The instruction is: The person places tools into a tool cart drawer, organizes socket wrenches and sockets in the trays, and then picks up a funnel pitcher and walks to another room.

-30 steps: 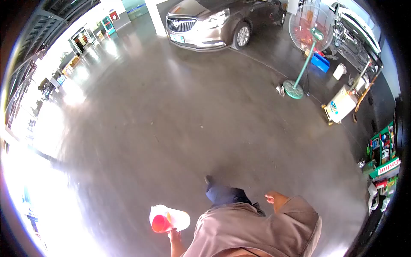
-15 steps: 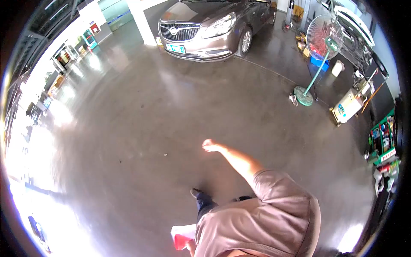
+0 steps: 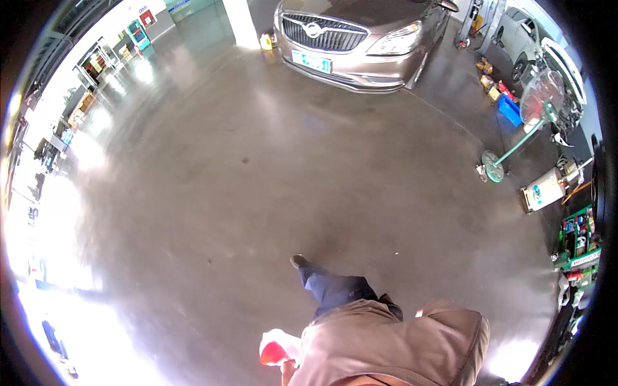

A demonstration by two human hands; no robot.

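Low in the head view, my left hand is closed at the edge of a white-and-red object, beside my left hip. Its exact kind cannot be made out; the white part is washed out by glare. My right hand is not visible. Only a bright sliver of skin shows next to my right sleeve, and the rest of that arm is hidden. My dark trousers and one shoe show in mid-stride on the grey floor.
Ahead stands a brown car, with a yellow container near a white pillar. On the right are a standing fan, a blue bin, a white wheeled machine and a green rack of supplies.
My right arm has swung back out of sight from in front of me. The car and fan have shifted rightward in view as I step forward. The white-and-red object stays in my left hand.
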